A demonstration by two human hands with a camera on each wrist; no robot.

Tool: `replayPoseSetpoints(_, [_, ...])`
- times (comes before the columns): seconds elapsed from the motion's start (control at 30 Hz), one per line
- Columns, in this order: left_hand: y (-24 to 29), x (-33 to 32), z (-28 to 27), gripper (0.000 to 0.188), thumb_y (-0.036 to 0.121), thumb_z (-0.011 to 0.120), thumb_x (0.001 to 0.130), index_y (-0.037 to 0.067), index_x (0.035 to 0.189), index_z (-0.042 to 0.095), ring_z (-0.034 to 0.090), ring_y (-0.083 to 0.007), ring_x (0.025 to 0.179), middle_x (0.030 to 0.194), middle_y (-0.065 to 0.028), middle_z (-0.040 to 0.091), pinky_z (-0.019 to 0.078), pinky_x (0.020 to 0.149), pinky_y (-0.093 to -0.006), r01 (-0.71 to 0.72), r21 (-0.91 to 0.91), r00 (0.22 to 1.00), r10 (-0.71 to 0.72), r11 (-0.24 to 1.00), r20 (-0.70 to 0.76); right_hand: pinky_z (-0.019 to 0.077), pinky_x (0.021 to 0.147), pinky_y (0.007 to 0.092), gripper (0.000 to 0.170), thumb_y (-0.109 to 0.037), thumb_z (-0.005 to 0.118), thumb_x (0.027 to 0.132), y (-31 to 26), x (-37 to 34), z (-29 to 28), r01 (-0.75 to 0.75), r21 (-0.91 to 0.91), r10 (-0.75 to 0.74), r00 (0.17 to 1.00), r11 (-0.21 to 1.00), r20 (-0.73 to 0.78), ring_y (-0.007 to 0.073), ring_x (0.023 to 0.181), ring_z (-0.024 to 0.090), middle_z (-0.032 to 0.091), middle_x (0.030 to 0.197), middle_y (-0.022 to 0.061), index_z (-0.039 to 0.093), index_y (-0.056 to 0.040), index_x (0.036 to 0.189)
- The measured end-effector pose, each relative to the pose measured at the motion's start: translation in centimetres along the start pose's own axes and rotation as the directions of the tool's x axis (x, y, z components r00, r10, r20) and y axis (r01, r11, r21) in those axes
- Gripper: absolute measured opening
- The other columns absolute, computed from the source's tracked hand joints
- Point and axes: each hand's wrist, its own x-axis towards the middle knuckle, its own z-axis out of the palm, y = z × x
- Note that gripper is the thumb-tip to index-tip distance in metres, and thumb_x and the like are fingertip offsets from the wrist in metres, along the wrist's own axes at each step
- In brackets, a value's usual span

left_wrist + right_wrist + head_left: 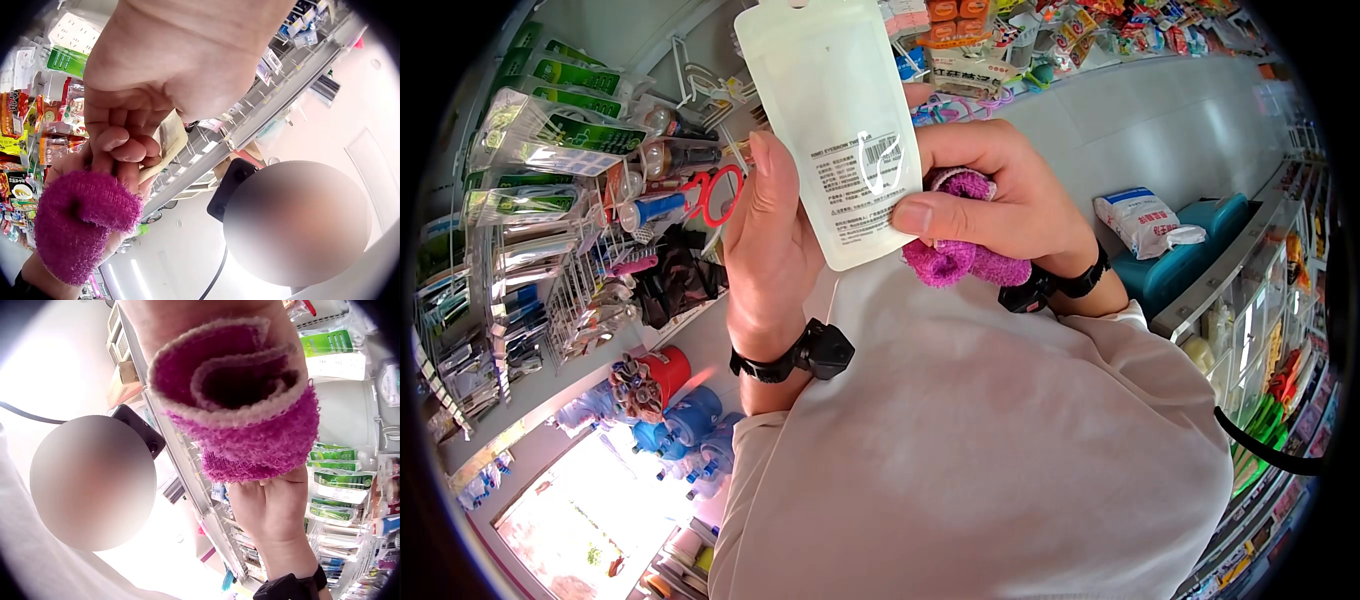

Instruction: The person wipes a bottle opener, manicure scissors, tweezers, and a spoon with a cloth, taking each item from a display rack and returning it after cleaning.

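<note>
A pale, flat pouch with a barcode and fine print, including the word "eyebrow", is held up at the top of the head view. My left hand holds its left side, the thumb along the edge and curled fingers behind it. My right hand pinches the lower right edge under its thumb. That same hand also grips a rolled purple cloth of fuzzy fabric against its palm. In the right wrist view the roll's pale stitched edge shows. Most right-hand fingers are hidden behind pouch and cloth.
Hanging green packets and red-handled scissors crowd a wire rack on the left. Below it are a red bucket and blue water jugs. To the right, a white bag rests on a teal case above shelving.
</note>
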Motion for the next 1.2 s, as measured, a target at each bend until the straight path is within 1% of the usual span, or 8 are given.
replayPoseSetpoints(0.4, [-0.23, 0.03, 0.03, 0.079, 0.061, 0.025, 0.098, -0.005, 0.140, 0.036, 0.061, -0.0289, 0.110, 0.132, -0.0242, 0.051, 0.0515, 0.091, -0.0375, 0.004, -0.018, 1.000, -0.004, 1.000, -0.018, 0.0460, 0.068, 0.0240, 0.019, -0.015, 0.064, 0.092, -0.16, 0.02, -0.03, -0.023, 0.005, 0.023, 1.000, 1.000, -0.007, 0.0075, 0.074, 0.053, 0.062, 0.081, 0.0020, 0.064, 0.0028, 0.099])
replayPoseSetpoints(0.67, [-0.27, 0.17, -0.24, 0.078, 0.059, 0.024, 0.098, -0.006, 0.142, 0.033, 0.060, -0.0311, 0.113, 0.133, -0.0268, 0.049, 0.0496, 0.095, -0.0395, -0.006, -0.038, 1.000, 0.006, 0.999, 0.008, 0.0458, 0.068, 0.0240, 0.019, -0.015, 0.065, 0.092, 0.04, 0.13, -0.05, -0.025, 0.014, 0.025, 0.999, 1.000, -0.022, 0.0077, 0.074, 0.053, 0.062, 0.081, 0.0020, 0.064, 0.0025, 0.098])
replayPoseSetpoints(0.77, [-0.29, 0.06, 0.08, 0.078, 0.058, 0.023, 0.099, -0.006, 0.142, 0.033, 0.059, -0.0314, 0.113, 0.133, -0.0269, 0.049, 0.0488, 0.096, -0.0399, 0.007, -0.062, 1.000, -0.008, 0.998, -0.024, 0.0458, 0.069, 0.0242, 0.018, -0.015, 0.065, 0.092, 0.09, -0.01, -0.06, -0.020, -0.007, 0.020, 0.999, 1.000, -0.026, 0.0081, 0.074, 0.053, 0.061, 0.081, 0.0022, 0.064, 0.0022, 0.099])
replayPoseSetpoints(0.87, [-0.35, 0.14, -0.10, 0.077, 0.058, 0.023, 0.099, -0.006, 0.142, 0.033, 0.059, -0.0319, 0.114, 0.134, -0.0270, 0.049, 0.0487, 0.096, -0.0401, -0.003, -0.052, 1.000, 0.003, 0.999, 0.005, 0.0458, 0.069, 0.0245, 0.018, -0.015, 0.065, 0.092, -0.01, 0.07, -0.18, 0.012, -0.049, -0.013, 1.000, 0.999, -0.014, 0.0084, 0.075, 0.053, 0.061, 0.081, 0.0023, 0.064, 0.0020, 0.099])
replayPoseSetpoints(1.0, [-0.48, 0.27, -0.29, 0.076, 0.057, 0.023, 0.099, -0.006, 0.142, 0.033, 0.059, -0.0322, 0.115, 0.134, -0.0269, 0.049, 0.0487, 0.096, -0.0402, -0.015, -0.037, 1.000, 0.016, 0.999, 0.023, 0.0460, 0.070, 0.0249, 0.019, -0.016, 0.064, 0.092, -0.14, 0.07, -0.28, -0.022, -0.012, 0.022, 1.000, 1.000, -0.009, 0.0088, 0.075, 0.054, 0.061, 0.082, 0.0026, 0.064, 0.0019, 0.100])
replayPoseSetpoints(1.1, [-0.50, 0.13, -0.17, 0.075, 0.056, 0.023, 0.100, -0.005, 0.141, 0.034, 0.059, -0.0321, 0.115, 0.133, -0.0266, 0.050, 0.0487, 0.096, -0.0403, -0.007, -0.061, 1.000, 0.007, 0.998, -0.001, 0.0460, 0.070, 0.0251, 0.020, -0.016, 0.064, 0.092, -0.10, -0.02, -0.24, -0.035, -0.007, 0.035, 0.999, 0.999, -0.005, 0.0090, 0.076, 0.054, 0.062, 0.083, 0.0027, 0.064, 0.0019, 0.101])
replayPoseSetpoints(1.17, [-0.47, 0.05, -0.36, 0.074, 0.058, 0.022, 0.099, 0.001, 0.144, 0.033, 0.057, -0.0278, 0.117, 0.138, -0.0239, 0.047, 0.0495, 0.095, -0.0383, 0.001, -0.022, 1.000, 0.000, 1.000, 0.023, 0.0460, 0.070, 0.0251, 0.020, -0.016, 0.064, 0.093, -0.13, 0.04, -0.14, -0.035, -0.004, 0.035, 0.999, 0.999, -0.004, 0.0090, 0.076, 0.054, 0.062, 0.083, 0.0027, 0.064, 0.0019, 0.102])
replayPoseSetpoints(1.2, [-0.49, 0.04, -0.41, 0.074, 0.058, 0.022, 0.099, 0.001, 0.144, 0.033, 0.057, -0.0278, 0.117, 0.138, -0.0239, 0.047, 0.0495, 0.095, -0.0383, 0.001, -0.021, 1.000, 0.000, 1.000, 0.022, 0.0460, 0.070, 0.0252, 0.020, -0.016, 0.064, 0.093, -0.18, 0.06, -0.13, -0.029, -0.002, 0.029, 1.000, 1.000, -0.005, 0.0091, 0.076, 0.054, 0.062, 0.083, 0.0028, 0.064, 0.0020, 0.102])
